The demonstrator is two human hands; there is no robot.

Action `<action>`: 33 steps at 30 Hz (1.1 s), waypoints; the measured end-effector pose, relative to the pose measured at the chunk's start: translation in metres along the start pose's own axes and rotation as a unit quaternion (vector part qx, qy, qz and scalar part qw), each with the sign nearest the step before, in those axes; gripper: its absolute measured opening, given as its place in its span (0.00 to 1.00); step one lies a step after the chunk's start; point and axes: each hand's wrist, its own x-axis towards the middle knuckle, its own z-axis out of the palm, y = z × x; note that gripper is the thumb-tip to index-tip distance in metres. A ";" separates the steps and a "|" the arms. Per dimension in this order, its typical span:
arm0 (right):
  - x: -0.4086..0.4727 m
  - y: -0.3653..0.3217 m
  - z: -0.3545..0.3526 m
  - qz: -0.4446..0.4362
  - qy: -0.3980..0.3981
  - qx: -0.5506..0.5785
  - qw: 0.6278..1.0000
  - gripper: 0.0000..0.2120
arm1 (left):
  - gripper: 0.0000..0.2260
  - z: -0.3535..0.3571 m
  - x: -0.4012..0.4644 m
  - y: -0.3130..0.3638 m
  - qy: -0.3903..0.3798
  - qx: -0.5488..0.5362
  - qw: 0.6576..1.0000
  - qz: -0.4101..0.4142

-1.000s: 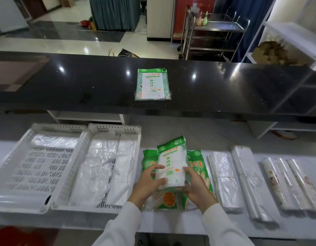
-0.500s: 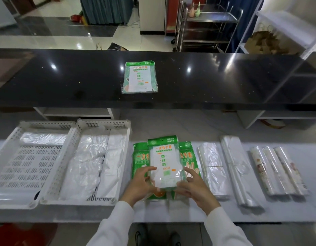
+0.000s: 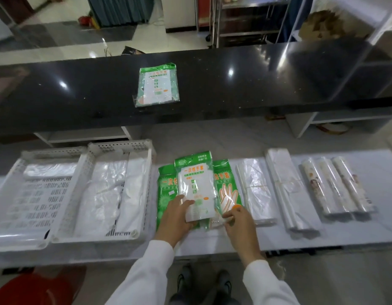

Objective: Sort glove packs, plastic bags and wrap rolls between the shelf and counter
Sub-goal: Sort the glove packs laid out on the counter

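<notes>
Since half a second earlier: top glove pack kept upright over the stack, right hand shifted off its lower right edge and down onto the packs beneath; left hand unmoved on the lower left. Gripped by the left hand with thumb across the front and fingers curled behind; pinched by the right hand, seemingly, a corner of the lower glove packs, though hard to tell exactly which layer. Outward from there: lying just right on the white shelf, two bundles of plastic bags and three wrap rolls; to the left, two white baskets with clear bags inside. Up on the black counter, only one glove pack laid flat. Judged barely begun: one pack moved, a second in hand, remaining packs, bags and rolls not yet sorted.
</notes>
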 end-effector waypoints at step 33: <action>-0.031 -0.089 0.093 0.327 0.160 0.669 0.648 0.12 | 0.07 -0.033 0.008 -0.004 0.038 -0.048 0.981 0.182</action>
